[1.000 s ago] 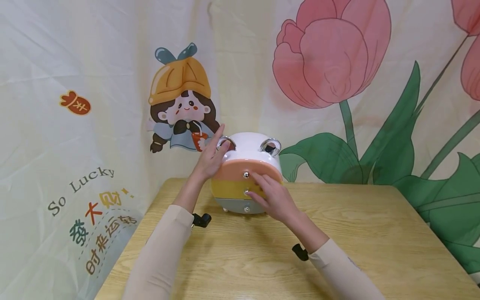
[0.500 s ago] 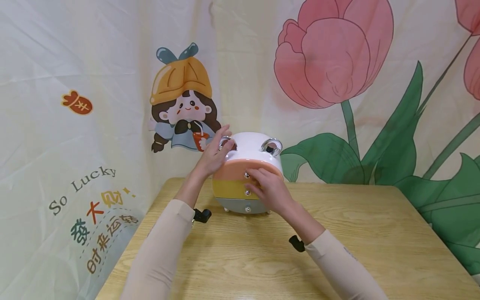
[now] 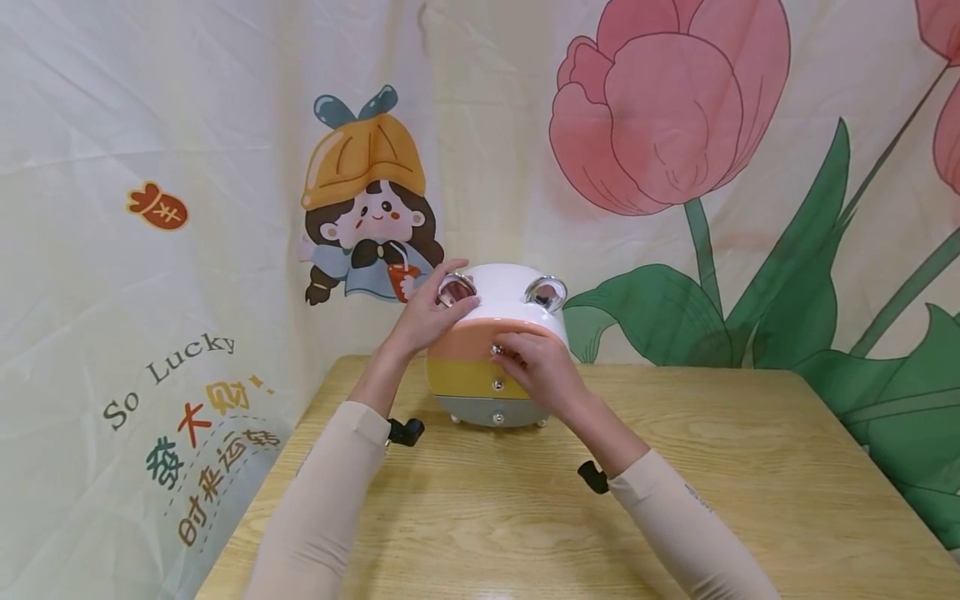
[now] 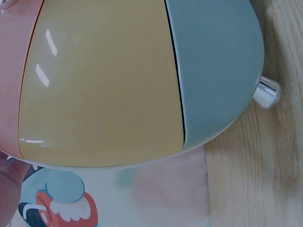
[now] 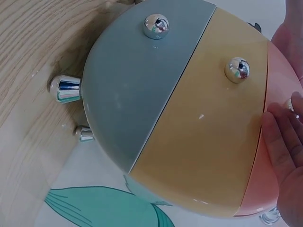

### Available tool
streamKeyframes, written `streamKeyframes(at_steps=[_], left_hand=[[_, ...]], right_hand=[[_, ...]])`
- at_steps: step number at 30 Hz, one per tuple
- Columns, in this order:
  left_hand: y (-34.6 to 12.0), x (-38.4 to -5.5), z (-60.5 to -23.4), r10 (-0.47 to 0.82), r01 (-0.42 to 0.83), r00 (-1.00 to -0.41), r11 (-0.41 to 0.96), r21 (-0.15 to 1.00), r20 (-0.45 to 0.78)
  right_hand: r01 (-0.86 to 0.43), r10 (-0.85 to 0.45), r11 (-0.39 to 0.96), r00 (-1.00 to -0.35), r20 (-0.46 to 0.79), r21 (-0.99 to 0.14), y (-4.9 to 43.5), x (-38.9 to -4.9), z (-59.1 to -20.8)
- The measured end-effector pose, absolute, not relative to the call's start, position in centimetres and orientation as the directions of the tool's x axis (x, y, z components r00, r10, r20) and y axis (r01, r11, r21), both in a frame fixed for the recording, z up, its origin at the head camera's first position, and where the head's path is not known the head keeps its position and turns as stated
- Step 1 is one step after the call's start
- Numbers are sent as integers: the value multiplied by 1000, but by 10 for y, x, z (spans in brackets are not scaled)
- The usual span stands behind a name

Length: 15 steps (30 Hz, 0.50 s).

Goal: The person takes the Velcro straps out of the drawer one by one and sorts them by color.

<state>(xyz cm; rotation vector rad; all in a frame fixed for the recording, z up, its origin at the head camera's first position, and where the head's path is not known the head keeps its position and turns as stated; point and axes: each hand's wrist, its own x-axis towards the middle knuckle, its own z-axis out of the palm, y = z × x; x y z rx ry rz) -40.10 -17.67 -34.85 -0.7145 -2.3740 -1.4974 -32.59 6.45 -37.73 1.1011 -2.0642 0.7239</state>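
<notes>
A small rounded drawer box (image 3: 465, 379) stands on short silver feet, with a white top, two silver rings and pink, yellow and grey-blue drawer fronts. My left hand (image 3: 423, 321) holds its upper left corner beside the left ring (image 3: 456, 288), thumb on the white top. At the top drawer (image 3: 461, 337), my right hand (image 3: 543, 367) pinches the silver knob (image 3: 496, 350); fingertips partly cover that knob in the right wrist view. The yellow drawer's knob (image 5: 237, 70) and the grey-blue drawer's knob (image 5: 156, 26) are untouched. All three drawer fronts sit flush.
The wooden table (image 3: 480, 517) extends to both sides and in front of the box. Behind hangs a printed curtain (image 3: 495, 167) with tulips and a cartoon figure. Black wrist mounts (image 3: 406, 432) jut from beneath the sleeves.
My right hand's fingers have moved in and closed on the top drawer's knob. My left hand has shifted slightly right, its thumb now further over the white top, its fingers more bent.
</notes>
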Motion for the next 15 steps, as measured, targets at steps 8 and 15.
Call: streamKeyframes(at_steps=[8, 15], left_hand=[[-173, -397, -347, 290, 501, -855, 243, 830, 431], [-172, -397, -349, 285, 517, -847, 242, 821, 449]], right_hand=[[-840, -490, 467, -505, 710, -275, 69, -327, -378], [-845, -490, 430, -514, 704, -318, 70, -331, -379]])
